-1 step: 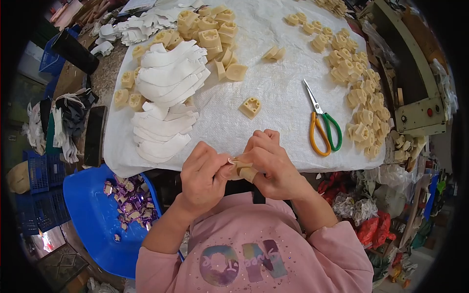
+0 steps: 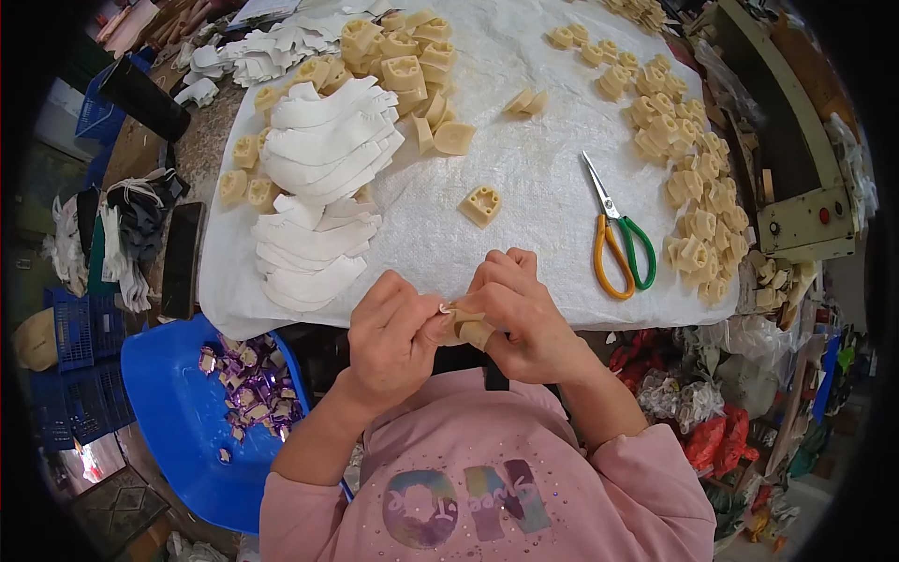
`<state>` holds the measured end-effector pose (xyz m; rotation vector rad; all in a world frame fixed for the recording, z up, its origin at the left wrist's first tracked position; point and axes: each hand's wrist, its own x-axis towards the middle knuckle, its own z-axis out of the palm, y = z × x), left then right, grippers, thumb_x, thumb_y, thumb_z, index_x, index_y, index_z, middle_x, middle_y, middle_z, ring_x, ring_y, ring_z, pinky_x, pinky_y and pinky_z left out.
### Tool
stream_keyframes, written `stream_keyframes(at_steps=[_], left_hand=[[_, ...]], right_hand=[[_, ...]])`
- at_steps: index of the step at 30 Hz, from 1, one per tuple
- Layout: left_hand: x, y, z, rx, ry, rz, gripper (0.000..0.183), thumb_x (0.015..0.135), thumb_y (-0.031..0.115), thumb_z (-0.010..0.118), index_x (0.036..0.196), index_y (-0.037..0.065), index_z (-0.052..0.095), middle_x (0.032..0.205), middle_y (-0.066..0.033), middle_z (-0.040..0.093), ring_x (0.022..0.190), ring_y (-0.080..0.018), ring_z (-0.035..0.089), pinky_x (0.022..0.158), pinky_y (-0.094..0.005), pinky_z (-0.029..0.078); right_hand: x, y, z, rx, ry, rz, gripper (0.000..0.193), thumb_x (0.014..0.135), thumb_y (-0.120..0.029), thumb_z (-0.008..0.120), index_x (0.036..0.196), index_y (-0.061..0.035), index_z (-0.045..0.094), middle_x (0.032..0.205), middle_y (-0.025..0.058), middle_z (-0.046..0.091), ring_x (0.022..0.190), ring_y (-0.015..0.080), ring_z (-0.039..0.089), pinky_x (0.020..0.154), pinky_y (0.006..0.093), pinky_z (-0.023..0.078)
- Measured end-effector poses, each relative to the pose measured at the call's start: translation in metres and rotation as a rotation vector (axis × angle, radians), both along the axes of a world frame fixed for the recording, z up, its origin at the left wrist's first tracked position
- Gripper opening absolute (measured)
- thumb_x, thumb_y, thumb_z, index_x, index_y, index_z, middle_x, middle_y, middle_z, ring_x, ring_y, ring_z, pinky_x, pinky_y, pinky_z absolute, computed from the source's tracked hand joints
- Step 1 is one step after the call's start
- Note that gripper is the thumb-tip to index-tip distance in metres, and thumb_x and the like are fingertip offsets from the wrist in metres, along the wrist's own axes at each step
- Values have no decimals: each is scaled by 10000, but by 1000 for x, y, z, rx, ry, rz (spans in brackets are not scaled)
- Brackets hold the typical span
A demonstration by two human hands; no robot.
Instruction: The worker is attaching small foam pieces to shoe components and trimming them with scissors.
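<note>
Just beyond the near table edge, my two hands meet in front of my chest around a beige plastic shoe heel (image 2: 476, 332). My right hand (image 2: 526, 323) is closed on this heel, fingers curled over its far side. My left hand (image 2: 389, 328) pinches a small whitish edge at the heel's left end; most of that piece is hidden by the fingers. Past my hands a single beige heel (image 2: 481, 205) lies on the table, its holed face up. Overlapping white cut pieces (image 2: 323, 140), leather-like, are stacked at the left.
Green-and-orange scissors (image 2: 618, 234) lie at right, beside many beige heels (image 2: 688, 140). More heels (image 2: 403, 70) are heaped at the back left. Below the table's left side stands a blue basin (image 2: 169, 412) holding purple-covered heels (image 2: 257, 389). A phone (image 2: 182, 260) lies at the left edge.
</note>
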<state>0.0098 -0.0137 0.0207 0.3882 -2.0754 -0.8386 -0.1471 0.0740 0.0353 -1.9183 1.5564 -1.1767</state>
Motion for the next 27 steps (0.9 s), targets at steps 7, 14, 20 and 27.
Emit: stream_keyframes(at_steps=[7, 14, 20, 27], left_hand=[[0, -4, 0, 36, -15, -111, 143, 764, 42, 679, 702, 18, 553, 596, -81, 455, 546, -222, 398, 486, -338, 336], [5, 6, 2, 38, 78, 53, 221, 631, -79, 705, 808, 46, 659, 694, -33, 494, 692, -222, 478, 591, -294, 401], [21, -7, -13, 92, 167, 163, 299, 617, -153, 646, 822, 64, 667, 748, -37, 474, 731, -203, 475, 602, -291, 405], [6, 13, -3, 156, 357, 62, 305, 664, -164, 609, 876, 53, 640, 816, -74, 514, 763, -216, 516, 632, -291, 446]], right_hand=[[3, 1, -3, 5, 13, 62, 309, 570, 65, 589, 842, -81, 580, 765, 49, 434, 782, 231, 423, 739, 381, 265], [0, 1, -9, -173, 72, -33, 330, 666, -10, 681, 980, -78, 604, 936, 36, 557, 877, 226, 485, 826, 371, 307], [6, -1, 5, -242, -2, -183, 318, 718, -74, 707, 1016, -67, 594, 1038, 69, 617, 849, 236, 533, 807, 354, 412], [27, 18, -27, 286, -1179, -188, 244, 932, -161, 537, 1084, 30, 530, 1029, 115, 606, 963, 177, 598, 859, 329, 488]])
